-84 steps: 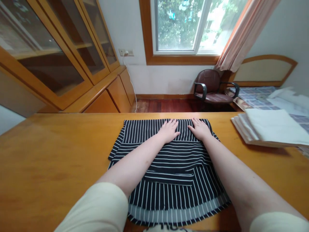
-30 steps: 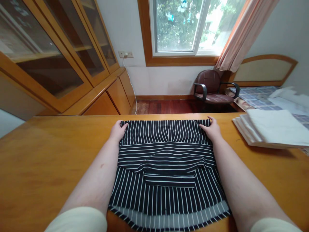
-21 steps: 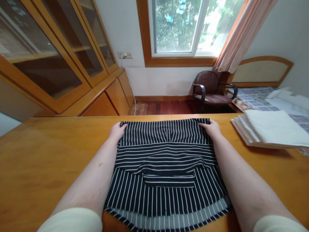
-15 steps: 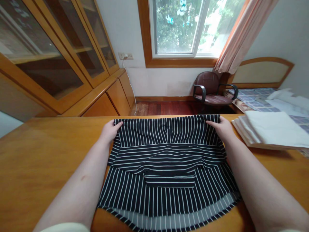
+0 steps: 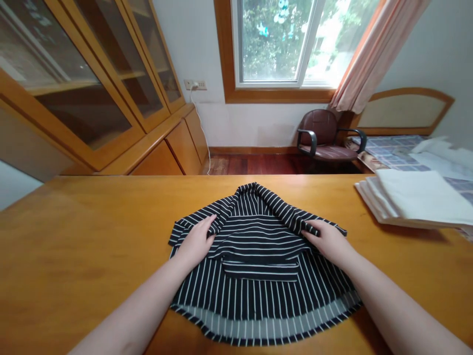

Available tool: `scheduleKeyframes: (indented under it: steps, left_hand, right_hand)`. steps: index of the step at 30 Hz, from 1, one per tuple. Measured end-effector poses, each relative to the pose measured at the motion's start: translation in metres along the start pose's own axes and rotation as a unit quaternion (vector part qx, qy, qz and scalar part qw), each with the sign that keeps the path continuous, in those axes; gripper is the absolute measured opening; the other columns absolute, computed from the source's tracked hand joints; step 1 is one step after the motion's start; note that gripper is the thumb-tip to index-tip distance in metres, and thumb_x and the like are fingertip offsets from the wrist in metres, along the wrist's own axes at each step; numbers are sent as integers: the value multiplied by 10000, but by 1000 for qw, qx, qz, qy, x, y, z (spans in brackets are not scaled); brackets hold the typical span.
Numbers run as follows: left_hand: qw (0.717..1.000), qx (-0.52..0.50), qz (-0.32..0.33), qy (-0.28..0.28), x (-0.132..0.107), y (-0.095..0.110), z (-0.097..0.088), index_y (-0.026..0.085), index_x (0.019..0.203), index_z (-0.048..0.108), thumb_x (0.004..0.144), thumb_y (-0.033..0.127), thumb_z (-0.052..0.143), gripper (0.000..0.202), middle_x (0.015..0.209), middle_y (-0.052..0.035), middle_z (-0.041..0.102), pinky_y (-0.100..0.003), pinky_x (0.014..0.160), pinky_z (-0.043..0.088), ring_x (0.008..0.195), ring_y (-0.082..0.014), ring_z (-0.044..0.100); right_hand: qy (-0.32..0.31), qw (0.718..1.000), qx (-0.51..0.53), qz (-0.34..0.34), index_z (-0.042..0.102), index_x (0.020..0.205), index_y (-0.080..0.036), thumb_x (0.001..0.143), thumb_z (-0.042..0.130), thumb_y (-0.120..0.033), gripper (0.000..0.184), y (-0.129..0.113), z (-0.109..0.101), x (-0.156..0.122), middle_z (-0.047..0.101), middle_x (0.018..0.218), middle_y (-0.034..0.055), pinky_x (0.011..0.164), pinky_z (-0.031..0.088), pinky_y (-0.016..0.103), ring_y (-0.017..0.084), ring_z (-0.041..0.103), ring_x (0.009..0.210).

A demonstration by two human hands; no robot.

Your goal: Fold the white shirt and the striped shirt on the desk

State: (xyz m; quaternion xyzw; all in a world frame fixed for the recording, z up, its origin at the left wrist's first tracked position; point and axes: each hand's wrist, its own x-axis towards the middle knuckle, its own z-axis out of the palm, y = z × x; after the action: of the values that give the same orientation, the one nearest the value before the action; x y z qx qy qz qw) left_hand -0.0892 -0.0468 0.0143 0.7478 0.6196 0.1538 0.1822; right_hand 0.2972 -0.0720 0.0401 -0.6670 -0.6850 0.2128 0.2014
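Observation:
A black shirt with white stripes (image 5: 254, 296) lies partly folded on the wooden table (image 5: 92, 256). Its curved hem faces me, showing a paler inner side. The far edge comes to a point in the middle, with both far corners drawn inward. My left hand (image 5: 198, 241) grips the folded cloth on the left, its thumb and fingers closed round the edge. On the right, my right hand (image 5: 325, 240) pinches the matching folded edge. A flat striped band of cloth lies across the shirt's middle.
A stack of white folded sheets (image 5: 417, 197) sits at the table's right end. Beyond the far edge stand a brown armchair (image 5: 321, 133) and a bed (image 5: 399, 153). Glass-door cabinets (image 5: 121, 74) line the left, and a white cable (image 5: 201, 128) hangs from a wall socket.
Both hands have moved inward and toward me, bringing the shirt's far corners with them. The far edge went from straight to pointed in the middle.

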Motion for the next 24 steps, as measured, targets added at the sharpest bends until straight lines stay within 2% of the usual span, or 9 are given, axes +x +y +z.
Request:
scheduleKeyframes:
  steps: [5,8,10,14,16,17,21,22,24]
  left_hand:
    - [999,25,23,11,36,-8,8,113,1437,358,844,242,468,617,1447,-133,438,-422,1126,302,1335,-254,402]
    - [999,1,43,22,58,-9,5,145,1377,462,826,248,501,562,1422,-115,475,-421,1128,295,1326,-251,416]
    - [998,-31,47,33,67,-10,2,179,1283,570,817,259,518,476,1388,-93,517,-412,1128,293,1309,-248,438]
    - [986,-153,-4,69,70,-18,-2,231,1072,695,823,317,525,314,1225,-64,646,-419,1076,361,1190,-255,547]
    - [958,-258,-47,114,69,-25,-3,211,1013,700,791,376,574,304,1131,-77,687,-431,1038,399,1127,-267,585]
    - [933,-324,-67,141,69,-28,-4,190,999,692,766,411,601,333,1090,-90,698,-438,1014,419,1100,-272,599]
    - [800,-554,-110,201,69,-38,-13,146,951,648,688,490,661,432,966,-114,714,-452,909,491,1011,-271,640]
    - [778,-582,-116,206,69,-39,-17,148,921,642,672,479,677,416,926,-107,717,-451,890,502,991,-269,648]
    - [758,-603,-130,213,65,-42,-27,155,845,628,641,444,704,362,823,-82,715,-442,853,521,936,-266,667]
  right_hand:
    - [22,999,-17,-42,736,985,-229,773,601,-269,254,0,14,26,657,1174,82,1011,432,417,264,595,1112]
    - [69,997,35,-13,732,982,-224,774,600,-303,259,7,19,43,642,1210,80,1061,374,455,276,558,1175]
    - [89,991,95,32,731,952,-210,777,598,-372,273,13,19,50,687,1112,81,1027,399,482,297,591,1123]
    - [139,949,271,80,717,903,-199,755,613,-450,310,28,13,50,729,914,66,906,493,452,304,648,992]
    - [182,919,342,76,707,932,-211,734,624,-444,317,35,10,49,728,924,64,889,508,433,298,647,1003]
    - [198,908,362,72,700,951,-217,734,611,-451,331,39,8,49,726,930,65,879,514,431,296,646,1008]
    - [233,877,415,66,659,987,-213,778,484,-483,383,52,1,53,715,919,68,841,527,445,286,651,1001]
    - [245,861,441,69,651,970,-211,768,492,-467,363,55,0,54,713,908,65,841,527,443,283,652,1000]
    - [273,820,497,83,638,897,-219,714,548,-411,280,61,-3,56,709,865,51,854,524,430,279,656,987]
